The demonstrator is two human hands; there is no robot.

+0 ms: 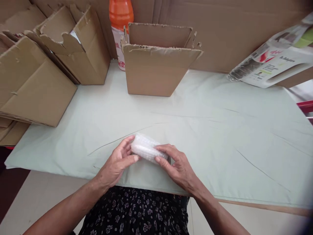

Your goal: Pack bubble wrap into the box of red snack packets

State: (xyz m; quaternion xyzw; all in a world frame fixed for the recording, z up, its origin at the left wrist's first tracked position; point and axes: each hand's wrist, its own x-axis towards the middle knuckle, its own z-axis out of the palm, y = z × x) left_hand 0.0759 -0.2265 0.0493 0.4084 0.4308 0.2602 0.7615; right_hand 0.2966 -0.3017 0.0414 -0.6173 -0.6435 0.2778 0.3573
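Left hand (117, 163), right hand (177, 166) gripping ends of bubble-wrapped bundle (146, 149) over cloth (207, 130). Best keep wrap taut, thumbs pinning seam; open box (156, 70) near.

Boxes (156, 65) at back; mid table (220, 137) free

Open cardboard box (156, 70), orange bottle (121, 19), perhaps printed bags (274, 62), green cloth (207, 130).
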